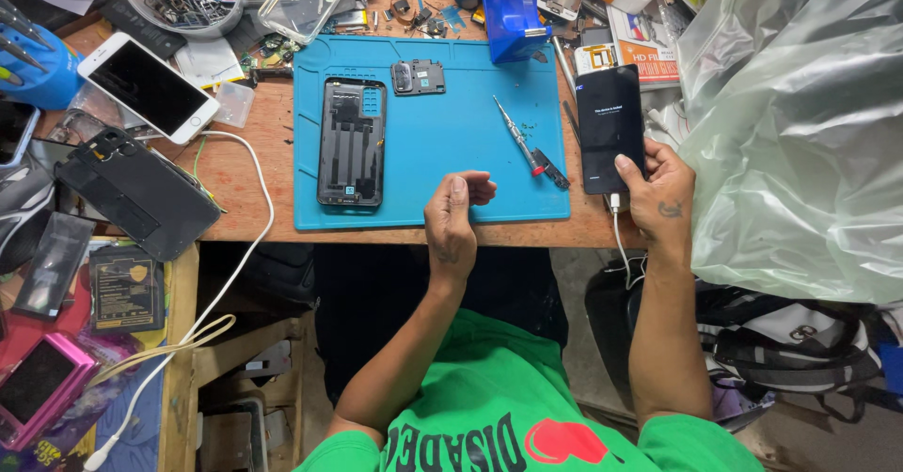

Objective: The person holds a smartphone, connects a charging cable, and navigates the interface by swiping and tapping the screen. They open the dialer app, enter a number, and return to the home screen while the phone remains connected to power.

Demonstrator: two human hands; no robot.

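— Nearest to us is the green shirt (489, 406), with both bare forearms reaching up from it to the wooden tabletop (254, 171). What is each hand doing?

— The right hand (658, 195) grips the lower end of a black smartphone (609, 129), thumb laid on the glass. The screen is dark with a few lines of small white text near the top. A white cable (621, 242) is plugged into its bottom edge and hangs off the tabletop's front edge.

— And the left hand (454, 216)?

— Loosely curled, fingers bent in, holding nothing that I can see. It rests on the near edge of the blue work mat (433, 124).

— What lies on that mat?

— An opened phone body (352, 141), back off, to the left of the hand. A small black cover piece (419, 77) sits above it. A screwdriver (517, 135) with a red collar lies slanted between the 2 hands, a small black part just beside its tip end.

— Off the mat?

— A white phone (149, 86) lies at an angle at the left, a black rear shell (136, 193) below it, and a bulky clear plastic bag (800, 124) on the right, near the right hand.
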